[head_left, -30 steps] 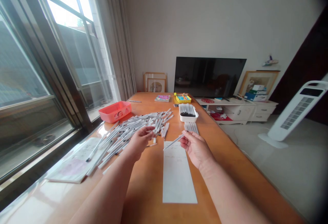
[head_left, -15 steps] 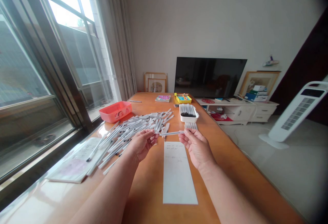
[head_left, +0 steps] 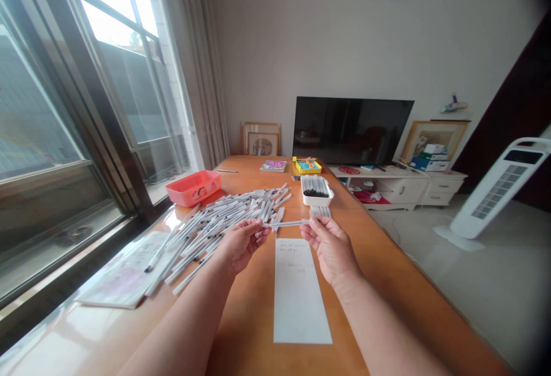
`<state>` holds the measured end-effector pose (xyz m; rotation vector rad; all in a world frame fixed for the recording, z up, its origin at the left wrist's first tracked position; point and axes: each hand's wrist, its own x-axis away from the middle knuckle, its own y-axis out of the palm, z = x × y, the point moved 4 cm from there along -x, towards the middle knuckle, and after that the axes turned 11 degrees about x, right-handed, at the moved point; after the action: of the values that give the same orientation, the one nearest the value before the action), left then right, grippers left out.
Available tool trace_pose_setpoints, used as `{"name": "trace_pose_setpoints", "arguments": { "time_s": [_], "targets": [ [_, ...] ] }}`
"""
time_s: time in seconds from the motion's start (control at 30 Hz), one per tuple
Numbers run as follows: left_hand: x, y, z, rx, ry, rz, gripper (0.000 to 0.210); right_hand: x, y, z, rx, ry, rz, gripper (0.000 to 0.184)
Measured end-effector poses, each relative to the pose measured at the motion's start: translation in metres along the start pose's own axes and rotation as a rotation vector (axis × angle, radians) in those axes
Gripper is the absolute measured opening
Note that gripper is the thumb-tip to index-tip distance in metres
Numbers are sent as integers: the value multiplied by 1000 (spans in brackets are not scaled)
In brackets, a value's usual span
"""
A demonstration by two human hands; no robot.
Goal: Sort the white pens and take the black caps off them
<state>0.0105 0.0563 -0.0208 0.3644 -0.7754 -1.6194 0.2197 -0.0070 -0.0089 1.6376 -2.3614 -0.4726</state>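
Note:
A slim pen [head_left: 287,224] with a clear barrel stretches level between my two hands, above the far end of a paper strip. My left hand [head_left: 241,245] pinches its left end, and the fingers hide the tip. At the other end, my right hand [head_left: 333,247] grips it between thumb and fingers. Beyond my left hand spreads a loose heap of similar pens [head_left: 232,210], many with black ends. The long white paper strip [head_left: 300,301], with handwriting at its top, lies between my forearms. Just past my right hand is a small row of pens [head_left: 321,212].
A white box [head_left: 317,200] packed with pens stands behind the right hand. Left of the heap sits a red plastic basket [head_left: 193,188]. A booklet [head_left: 116,275] lies at the left edge; a yellow box [head_left: 307,167] and a pink book [head_left: 273,166] are farther back.
Both hands stay almost in place with the pen between them. The left fingertips have shifted very slightly at the pen's end. Everything on the table looks the same.

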Motion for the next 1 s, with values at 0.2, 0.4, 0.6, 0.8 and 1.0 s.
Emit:
{"name": "trace_pose_setpoints", "arguments": {
  "time_s": [0.2, 0.4, 0.6, 0.8, 1.0],
  "targets": [
    [0, 0, -1, -11, 26, 19, 13, 1, 1, 4, 33, -23, -39, 34],
    [-1, -2, 2, -32, 82, 32, 10, 6, 10, 9, 80, -10, -142, 36],
    [-3, -4, 1, -58, 97, 12, 18, 11, 17, 10, 271, -70, -222, 31],
    [1, 1, 0, -163, 145, -15, 36, 16, 22, 18, 637, -188, -344, 23],
    [7, 12, -7, -300, 212, -11, 45, 21, 25, 15, 850, -261, -340, 25]
  ]
}}
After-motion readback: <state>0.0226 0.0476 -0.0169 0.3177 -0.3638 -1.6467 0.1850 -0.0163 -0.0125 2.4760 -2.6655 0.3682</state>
